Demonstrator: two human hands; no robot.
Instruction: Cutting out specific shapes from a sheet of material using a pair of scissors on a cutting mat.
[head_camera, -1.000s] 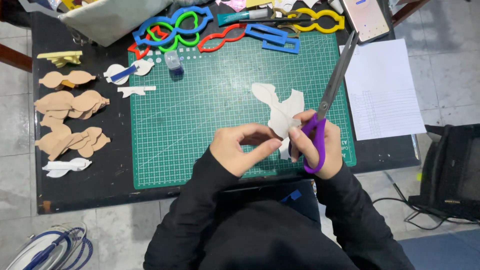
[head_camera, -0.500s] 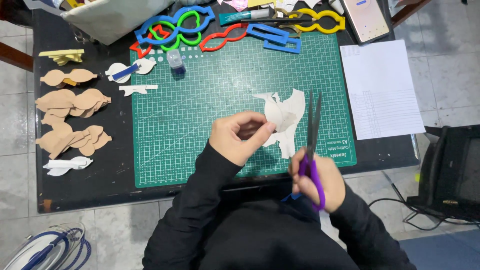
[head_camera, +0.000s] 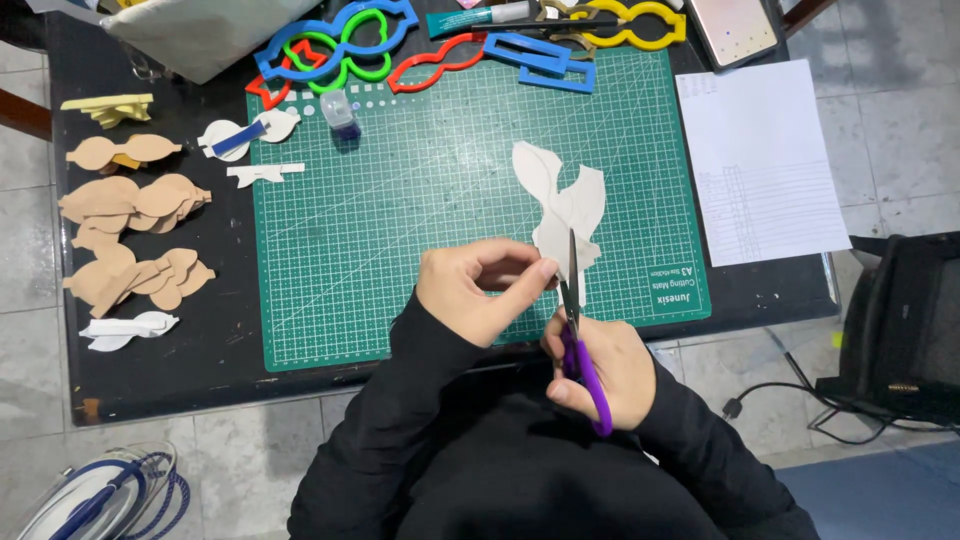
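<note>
Left hand (head_camera: 480, 290) pinches the lower edge of the white cut-out sheet (head_camera: 565, 210), keeping it taut just over the green cutting mat (head_camera: 400, 220). Right hand (head_camera: 605, 365) is closed through the handles of the purple scissors (head_camera: 578, 330). Blades point away from the body, nearly shut on the sheet beside the pinch, where it is stiffest.

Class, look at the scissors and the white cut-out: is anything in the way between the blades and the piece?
Nothing visible: the scissors in the right hand already meet the white cut-out, pinched by the left hand.
</note>
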